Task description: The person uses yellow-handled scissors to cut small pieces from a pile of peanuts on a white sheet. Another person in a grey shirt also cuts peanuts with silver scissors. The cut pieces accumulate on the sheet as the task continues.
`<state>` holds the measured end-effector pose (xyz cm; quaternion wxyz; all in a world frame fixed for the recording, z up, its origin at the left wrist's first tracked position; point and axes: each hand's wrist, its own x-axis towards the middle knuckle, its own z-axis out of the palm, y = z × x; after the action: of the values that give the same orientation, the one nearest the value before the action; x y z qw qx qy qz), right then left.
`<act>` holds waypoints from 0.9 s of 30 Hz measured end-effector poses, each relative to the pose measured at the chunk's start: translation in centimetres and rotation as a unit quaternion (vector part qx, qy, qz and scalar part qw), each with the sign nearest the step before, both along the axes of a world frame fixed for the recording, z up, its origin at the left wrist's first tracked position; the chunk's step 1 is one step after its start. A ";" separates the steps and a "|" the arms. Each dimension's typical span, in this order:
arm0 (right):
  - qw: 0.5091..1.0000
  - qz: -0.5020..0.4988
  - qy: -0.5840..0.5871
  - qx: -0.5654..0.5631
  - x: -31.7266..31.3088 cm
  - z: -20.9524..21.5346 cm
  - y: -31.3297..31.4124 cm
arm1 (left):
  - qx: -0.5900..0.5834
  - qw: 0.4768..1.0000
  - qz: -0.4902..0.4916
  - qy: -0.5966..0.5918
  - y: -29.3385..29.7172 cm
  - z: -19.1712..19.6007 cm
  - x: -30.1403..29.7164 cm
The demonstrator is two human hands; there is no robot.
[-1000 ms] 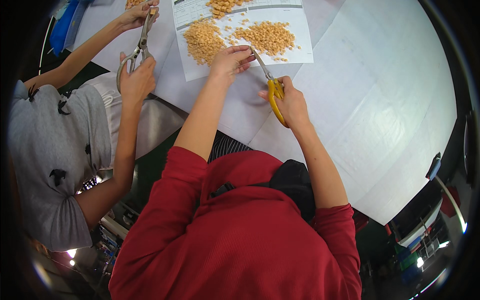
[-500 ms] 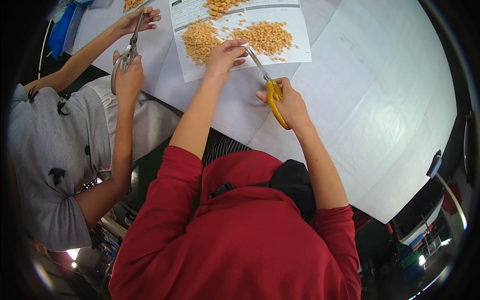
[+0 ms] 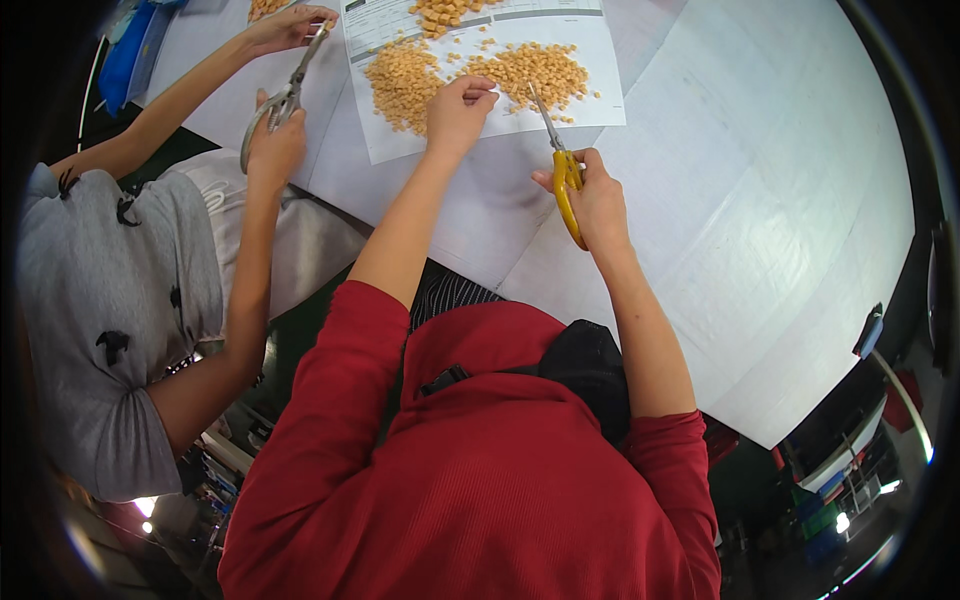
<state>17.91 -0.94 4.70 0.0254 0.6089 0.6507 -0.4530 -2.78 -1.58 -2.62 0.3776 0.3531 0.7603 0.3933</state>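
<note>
- A single head view looks steeply down from above me, over my red hood (image 3: pixel 470 480) and along both forearms to the white table (image 3: pixel 780 200).
- It faces forward and down, close to my shoulders; my left hand (image 3: pixel 458 108) and right hand (image 3: pixel 597 200) sit in the upper middle, farther off.
- The fisheye bends the table edge and darkens the rim.
- A co-worker's grey shirt (image 3: pixel 95 310) fills the left side.
- No second view shares the scene.
</note>
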 end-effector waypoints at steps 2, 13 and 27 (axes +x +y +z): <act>1.000 -0.022 0.001 0.000 0.3 -0.1 0.1 | 0.019 0.995 -0.040 0.094 0.4 0.4 1.0; 0.998 -0.047 0.035 0.031 0.7 0.2 -0.2 | 0.039 0.954 -0.038 0.294 1.7 0.4 3.4; 0.999 0.031 0.018 0.005 0.2 1.1 -0.6 | -0.006 0.996 0.057 -0.064 0.8 1.5 1.6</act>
<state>18.14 -1.53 5.79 0.0243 0.5803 0.6720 -0.4595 -1.18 -0.74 -1.12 0.4042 0.2812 0.7558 0.4317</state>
